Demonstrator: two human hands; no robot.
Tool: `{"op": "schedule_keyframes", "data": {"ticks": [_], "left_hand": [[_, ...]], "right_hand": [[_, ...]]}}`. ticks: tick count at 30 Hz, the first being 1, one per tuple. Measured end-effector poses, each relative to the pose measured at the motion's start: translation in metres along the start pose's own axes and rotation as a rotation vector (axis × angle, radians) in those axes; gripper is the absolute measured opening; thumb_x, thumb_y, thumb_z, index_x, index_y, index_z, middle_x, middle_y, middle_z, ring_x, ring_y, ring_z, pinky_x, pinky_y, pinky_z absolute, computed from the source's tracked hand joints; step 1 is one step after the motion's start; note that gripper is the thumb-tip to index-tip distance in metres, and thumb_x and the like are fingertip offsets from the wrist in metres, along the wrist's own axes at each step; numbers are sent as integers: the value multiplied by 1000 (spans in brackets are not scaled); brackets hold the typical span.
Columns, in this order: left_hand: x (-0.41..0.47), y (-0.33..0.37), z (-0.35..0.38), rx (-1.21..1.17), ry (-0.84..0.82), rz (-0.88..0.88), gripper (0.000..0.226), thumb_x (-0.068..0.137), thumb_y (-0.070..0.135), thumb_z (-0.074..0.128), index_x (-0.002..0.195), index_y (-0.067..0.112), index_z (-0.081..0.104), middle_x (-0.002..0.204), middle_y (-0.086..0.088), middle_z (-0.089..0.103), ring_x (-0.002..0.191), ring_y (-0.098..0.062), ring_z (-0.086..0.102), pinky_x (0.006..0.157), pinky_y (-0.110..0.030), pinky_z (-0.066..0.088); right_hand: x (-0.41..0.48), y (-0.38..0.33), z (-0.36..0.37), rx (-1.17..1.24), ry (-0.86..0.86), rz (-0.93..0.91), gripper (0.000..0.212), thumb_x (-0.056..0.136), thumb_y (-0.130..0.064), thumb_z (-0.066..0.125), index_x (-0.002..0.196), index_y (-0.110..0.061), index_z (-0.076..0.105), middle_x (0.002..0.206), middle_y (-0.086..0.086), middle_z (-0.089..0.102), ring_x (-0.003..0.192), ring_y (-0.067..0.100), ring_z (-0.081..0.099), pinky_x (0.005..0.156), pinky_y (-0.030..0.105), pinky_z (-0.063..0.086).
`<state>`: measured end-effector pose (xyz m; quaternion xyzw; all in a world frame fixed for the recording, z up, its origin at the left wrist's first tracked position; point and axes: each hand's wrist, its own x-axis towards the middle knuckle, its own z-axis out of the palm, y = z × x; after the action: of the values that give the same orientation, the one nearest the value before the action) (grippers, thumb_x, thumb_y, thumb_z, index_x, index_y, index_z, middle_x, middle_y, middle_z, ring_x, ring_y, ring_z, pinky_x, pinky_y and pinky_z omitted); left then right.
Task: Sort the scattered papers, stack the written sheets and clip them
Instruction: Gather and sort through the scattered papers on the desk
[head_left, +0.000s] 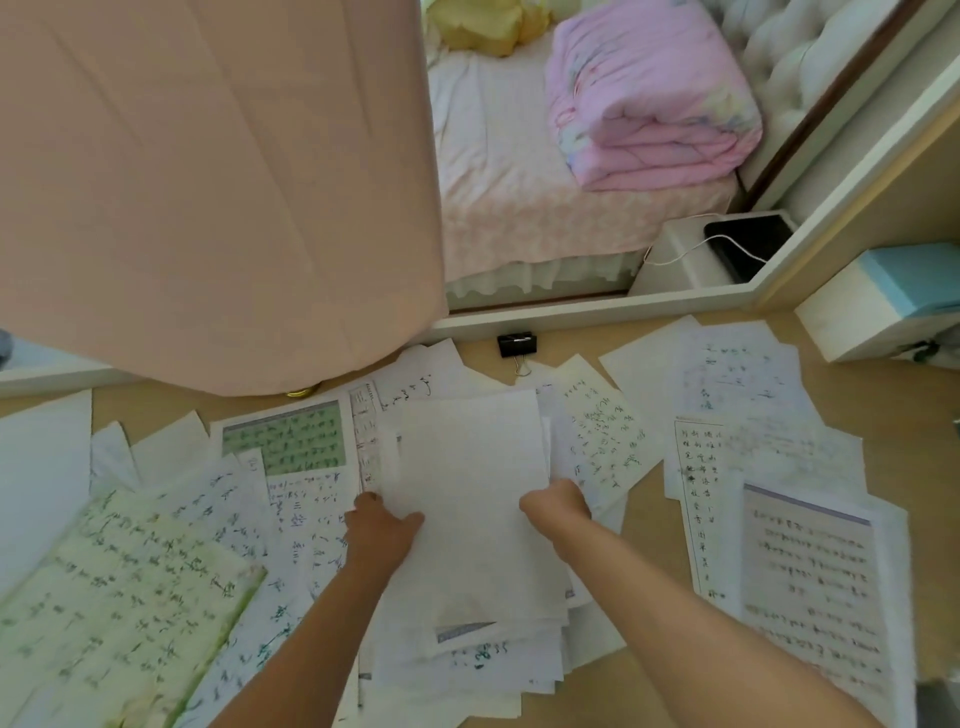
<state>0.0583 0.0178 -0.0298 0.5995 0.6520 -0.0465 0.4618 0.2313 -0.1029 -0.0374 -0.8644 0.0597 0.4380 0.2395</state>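
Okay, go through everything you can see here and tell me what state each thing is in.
stack of sheets: held by both hands, edges uneven, top sheet looks blank.
left hand: grips the stack's left edge.
right hand: grips the stack's right edge.
binder clip: lying on the floor, clipped to nothing.
scattered papers: spread loose on the floor, overlapping.
pink quilt: folded on the bed.

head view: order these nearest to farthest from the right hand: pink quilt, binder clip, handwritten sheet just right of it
1. handwritten sheet, right beside the right hand, which grips the paper stack.
2. binder clip, on the floor ahead, by the white frame.
3. pink quilt, folded on the bed, far ahead.
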Motion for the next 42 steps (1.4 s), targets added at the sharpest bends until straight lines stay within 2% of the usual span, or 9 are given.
{"op": "schedule_keyframes", "data": {"ticks": [3,8,13,17,22,28,32,38,42], "left_hand": [[6,-5,-8,-116,-90,19,59,84,28,77,130,2,50,123,-12,62,100,-26,61,86,-34,51],[6,-8,-14,-158,-185,96,39,89,21,72,123,6,62,117,-9,67,100,-26,64,86,-32,52],[12,-8,-11,48,-116,186,58,86,27,71,135,4,50,126,-14,57,114,-32,57,97,-44,51],[7,1,-11,-106,-200,185,77,88,19,71,150,9,27,143,-14,43,129,-34,47,108,-45,42],[11,-2,-14,-204,-274,200,75,92,15,65,153,15,21,148,-10,44,130,-32,48,109,-51,42],[3,2,-34,-389,-333,251,46,89,-4,59,125,22,52,120,-6,65,106,-27,64,88,-45,55],[-6,14,-43,-475,-323,294,40,89,12,70,125,21,58,114,-1,69,102,-24,67,89,-45,57],[-9,12,-46,-40,-169,306,54,90,16,64,140,16,42,124,-8,62,103,-29,63,92,-41,53],[-6,0,-43,82,-159,210,81,86,13,69,151,10,22,125,-20,59,105,-33,61,86,-36,51]], "right_hand": [[-8,1,12,-257,83,-62,51,85,-17,49,135,-21,45,133,11,36,118,28,37,98,39,45],[-23,1,29,-61,153,-123,70,82,-10,54,144,-28,28,141,8,20,124,30,27,87,34,44],[-20,6,19,61,105,-28,67,83,-11,56,145,-13,31,138,10,48,107,27,54,84,35,52],[-28,12,14,23,132,-60,27,71,-17,55,97,-20,59,113,6,59,101,28,52,64,30,47],[-40,13,11,263,82,-38,39,82,-12,57,118,-16,45,111,4,51,92,23,59,70,32,52],[-47,15,-2,382,-22,-192,24,87,-12,66,112,-13,65,100,2,70,87,19,66,69,29,52],[-59,13,-15,396,27,-340,18,92,-13,63,106,-23,63,104,-5,70,92,11,64,72,26,49],[-71,16,-36,253,-42,-360,41,91,-17,66,131,-20,53,121,-1,65,106,20,63,89,35,53],[-64,22,-50,214,95,-333,26,89,-10,63,113,-20,61,99,-2,66,92,23,64,84,38,57]]}}
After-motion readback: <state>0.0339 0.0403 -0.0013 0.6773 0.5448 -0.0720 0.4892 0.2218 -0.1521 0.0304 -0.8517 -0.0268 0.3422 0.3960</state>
